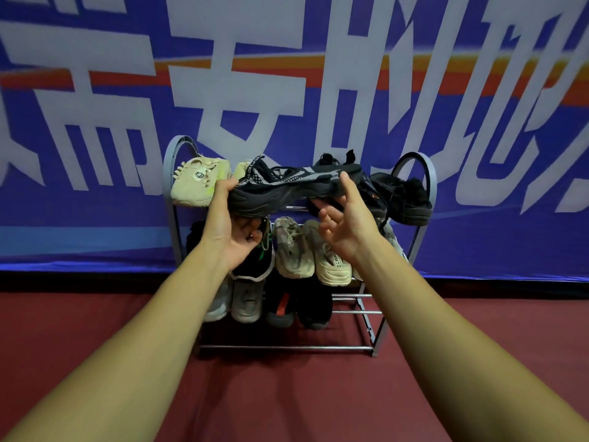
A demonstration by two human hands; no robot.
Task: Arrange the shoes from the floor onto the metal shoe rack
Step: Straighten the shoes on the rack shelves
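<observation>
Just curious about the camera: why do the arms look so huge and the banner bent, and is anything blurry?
Head view: the wide-angle lens stretches the forearms and bows the banner; the black shoe looks slightly soft; the shoe rack has shadowed lower shelves.

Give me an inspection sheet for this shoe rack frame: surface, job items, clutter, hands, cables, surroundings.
Surface: dark red floor; no shoes seen lying on it.
Job's things: metal shoe rack, three tiers. Black shoe held sideways in front of the top tier. Beige shoes on one end of the top tier, dark shoes on the other. More pairs on the middle and bottom tiers; part of the bottom rails is bare.
Clutter: nothing seen.
Hands: left hand grips the black shoe's heel end. Right hand has its thumb on the toe end, fingers loose below; grip unclear.
Cables: nothing seen.
Surroundings: blue banner with large white characters behind the rack.
</observation>
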